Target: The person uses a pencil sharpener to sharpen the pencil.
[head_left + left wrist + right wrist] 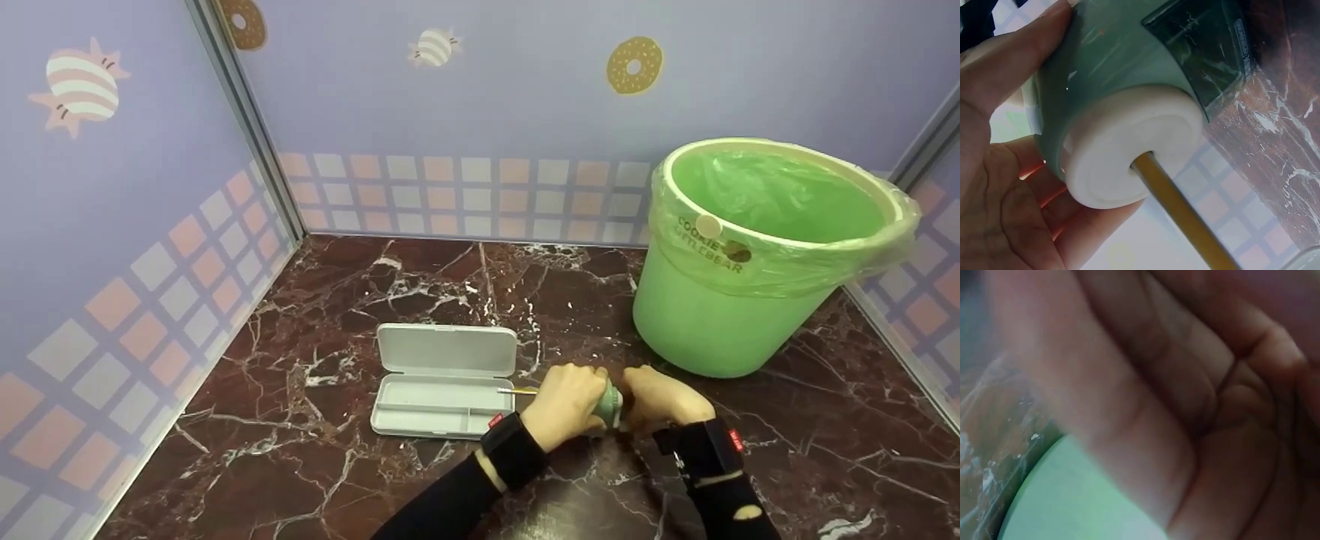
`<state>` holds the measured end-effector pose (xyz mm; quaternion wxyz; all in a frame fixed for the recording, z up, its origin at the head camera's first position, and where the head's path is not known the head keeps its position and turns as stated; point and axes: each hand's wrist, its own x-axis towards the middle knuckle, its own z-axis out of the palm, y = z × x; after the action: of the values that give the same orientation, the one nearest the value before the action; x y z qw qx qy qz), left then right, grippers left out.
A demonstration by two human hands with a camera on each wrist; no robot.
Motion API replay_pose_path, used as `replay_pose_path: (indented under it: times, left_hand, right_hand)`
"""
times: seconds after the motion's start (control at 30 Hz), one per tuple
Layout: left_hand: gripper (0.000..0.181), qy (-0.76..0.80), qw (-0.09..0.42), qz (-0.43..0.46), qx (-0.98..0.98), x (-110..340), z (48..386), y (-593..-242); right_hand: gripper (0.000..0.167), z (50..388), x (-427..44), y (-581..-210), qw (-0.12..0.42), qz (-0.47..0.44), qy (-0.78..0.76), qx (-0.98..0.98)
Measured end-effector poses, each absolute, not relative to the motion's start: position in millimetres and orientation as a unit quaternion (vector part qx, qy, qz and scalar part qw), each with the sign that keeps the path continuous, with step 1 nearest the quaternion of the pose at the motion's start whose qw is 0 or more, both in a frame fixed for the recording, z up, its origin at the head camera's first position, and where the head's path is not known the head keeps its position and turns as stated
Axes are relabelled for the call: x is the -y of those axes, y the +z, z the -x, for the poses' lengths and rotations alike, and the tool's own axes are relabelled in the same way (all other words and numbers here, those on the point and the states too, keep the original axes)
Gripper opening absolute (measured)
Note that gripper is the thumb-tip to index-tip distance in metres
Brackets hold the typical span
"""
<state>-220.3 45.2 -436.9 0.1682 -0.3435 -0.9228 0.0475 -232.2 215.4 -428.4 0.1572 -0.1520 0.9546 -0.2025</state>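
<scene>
My left hand point(568, 397) grips a green pencil sharpener point(1117, 67), its thumb and fingers around the body in the left wrist view. A yellow pencil point(1182, 216) sticks out of the hole in the sharpener's white round end, pointing left toward the open pencil case point(420, 391). A dark see-through bin point(1207, 53) shows on the sharpener's side. My right hand point(664, 397) is at the sharpener's other end with its fingers curled. Those fingers hide the crank they hold there, and the right wrist view shows mostly blurred fingers and palm.
A green trash bin point(712, 322) lined with a clear bag stands at the right, just behind my right hand. White specks lie on the dark marbled table point(315, 450). Patterned panels point(465, 97) enclose the back and both sides.
</scene>
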Motion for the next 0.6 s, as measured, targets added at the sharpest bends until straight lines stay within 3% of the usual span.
replay_pose_path:
  times: [0.33,0.6]
  left_hand:
    - [0.054,0.034,0.167,0.313,0.934,-46.8,215.3,-436.8]
    - [0.056,0.033,0.183,0.31,0.932,-48.0,215.2,-436.0]
  right_hand:
    - [0.011,224.3,-224.4,-415.1,0.228,0.234,-0.274,-0.904]
    - [0.015,216.5,-226.5,-395.1,0.161,0.282,-0.245,-0.913]
